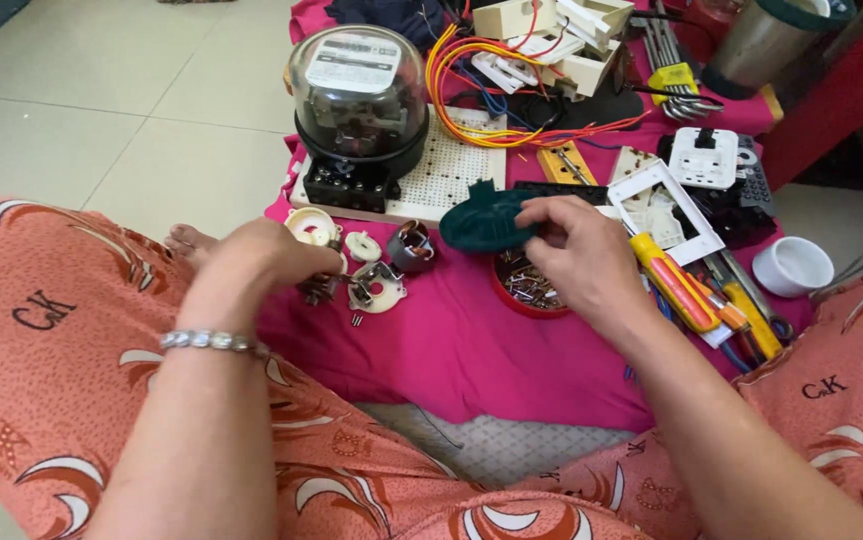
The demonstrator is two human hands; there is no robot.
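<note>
Dark green cover pinched in right hand above red screw dish | left hand closed on small metal part, steadying it near white motor pieces.

A matt pink cloth covered the floor, under a perforated white plastic board that carried a meter with a glossy clear dome. The right hand gripped a dark green matt plastic cover above a red dish of shiny metal screws. The left hand, above a beaded metal-look bracelet, touched small parts of white plastic and dull metal, near glossy yellow-and-red plastic screwdriver handles.
</note>
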